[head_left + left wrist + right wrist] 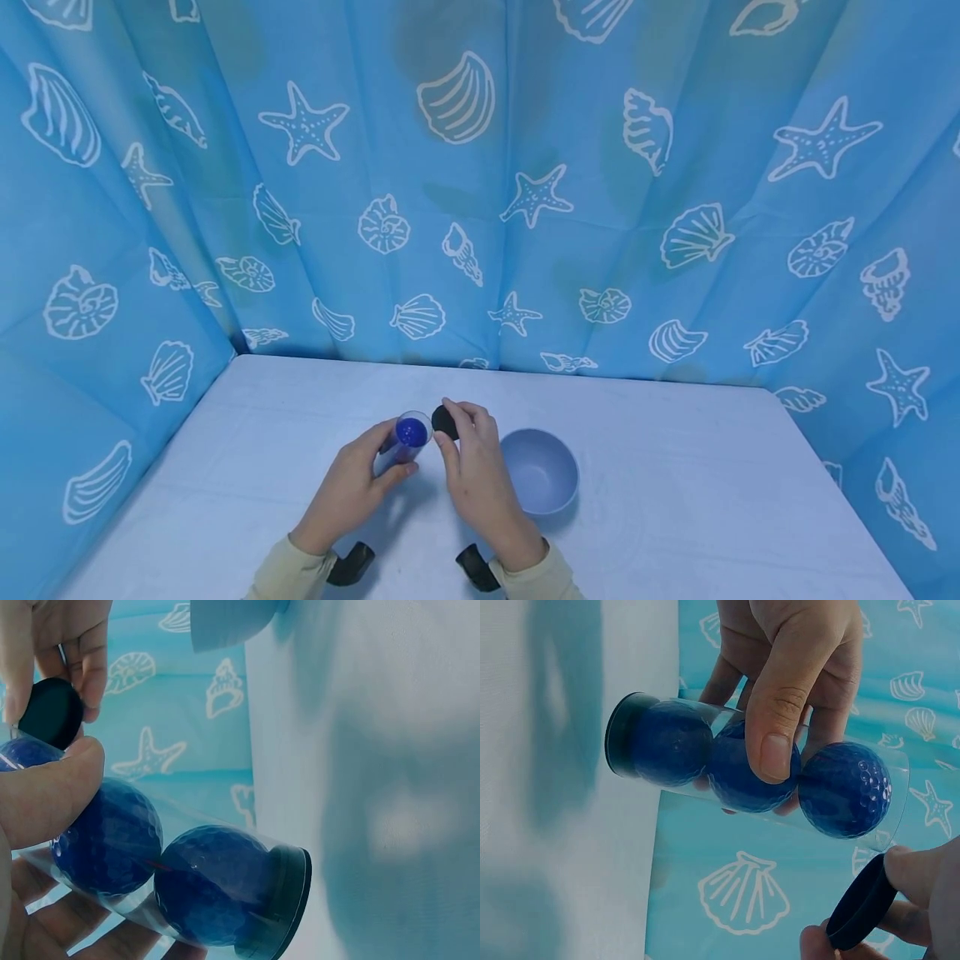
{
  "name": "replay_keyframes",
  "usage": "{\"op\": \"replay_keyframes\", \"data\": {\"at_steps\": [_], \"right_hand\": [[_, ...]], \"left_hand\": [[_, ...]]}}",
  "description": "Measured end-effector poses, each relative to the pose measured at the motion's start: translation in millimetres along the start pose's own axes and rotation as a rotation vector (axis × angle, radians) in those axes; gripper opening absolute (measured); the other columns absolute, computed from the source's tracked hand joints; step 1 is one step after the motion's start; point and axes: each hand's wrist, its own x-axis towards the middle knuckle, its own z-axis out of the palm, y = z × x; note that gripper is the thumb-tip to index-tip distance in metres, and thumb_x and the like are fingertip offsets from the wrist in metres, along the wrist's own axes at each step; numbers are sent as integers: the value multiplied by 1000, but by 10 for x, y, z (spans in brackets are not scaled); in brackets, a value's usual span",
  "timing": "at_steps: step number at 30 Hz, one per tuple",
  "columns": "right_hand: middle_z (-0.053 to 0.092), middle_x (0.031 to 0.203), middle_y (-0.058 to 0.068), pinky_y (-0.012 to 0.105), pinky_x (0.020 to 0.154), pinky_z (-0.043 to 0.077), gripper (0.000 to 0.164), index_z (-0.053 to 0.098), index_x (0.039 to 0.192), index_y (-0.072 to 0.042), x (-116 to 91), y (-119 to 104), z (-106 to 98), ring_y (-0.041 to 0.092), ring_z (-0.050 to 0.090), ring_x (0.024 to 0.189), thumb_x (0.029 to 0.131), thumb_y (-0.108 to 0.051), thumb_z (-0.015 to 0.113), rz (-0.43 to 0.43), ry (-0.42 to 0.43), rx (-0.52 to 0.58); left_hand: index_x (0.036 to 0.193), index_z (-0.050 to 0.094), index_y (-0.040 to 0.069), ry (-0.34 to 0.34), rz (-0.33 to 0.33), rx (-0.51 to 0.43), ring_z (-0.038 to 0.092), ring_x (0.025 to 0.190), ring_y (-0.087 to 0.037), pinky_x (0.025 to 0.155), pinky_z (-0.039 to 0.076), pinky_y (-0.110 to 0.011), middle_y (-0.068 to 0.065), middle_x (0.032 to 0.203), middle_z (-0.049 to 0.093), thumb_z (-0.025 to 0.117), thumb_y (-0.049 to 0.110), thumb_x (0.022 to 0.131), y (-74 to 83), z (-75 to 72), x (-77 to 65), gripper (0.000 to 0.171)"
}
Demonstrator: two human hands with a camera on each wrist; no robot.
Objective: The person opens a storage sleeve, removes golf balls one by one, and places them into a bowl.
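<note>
Fingers and thumb of my left hand (352,482) wrap around a clear plastic tube (810,806) above the table. Inside it sit three blue golf balls (845,790) in a row, dimpled and touching or nearly so. A black cap closes the tube's bottom end (289,900); its upper end is uncovered. Beside that rim, my right hand (480,479) pinches a round black lid (861,901) between thumb and fingers. The lid is off the tube, very close to the rim.
A blue-grey bowl (542,472) stands on the white-covered table (675,500), just right of my right hand. Blue curtains (465,183) with white shells and starfish hang behind the table and at both sides. Black wrist devices (351,564) show at the sleeves.
</note>
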Motion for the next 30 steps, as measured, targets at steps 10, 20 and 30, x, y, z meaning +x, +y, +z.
{"op": "replay_keyframes", "data": {"at_steps": [10,20,30], "right_hand": [[43,145,21,50,104,45,43,46,147,-3,-21,34,84,34,46,131,107,-18,49,49,-25,-52],[44,144,20,50,102,46,44,48,146,-5,-24,62,192,33,48,130,105,-16,55,108,-73,-102],[47,143,20,48,101,48,44,51,144,-6,-41,131,299,33,50,128,102,-13,60,136,-145,-176]], "left_hand": [[141,53,5,-3,-15,16,59,125,-32,104,45,-52,-12,136,61,76,19,92,-7,-35,-3,56],[140,53,4,6,-18,11,59,126,-33,104,45,-52,-13,136,61,76,19,91,-14,-62,-3,56],[140,53,3,5,-25,2,58,127,-33,104,44,-52,-14,137,61,77,19,91,-23,-51,-14,57]]}}
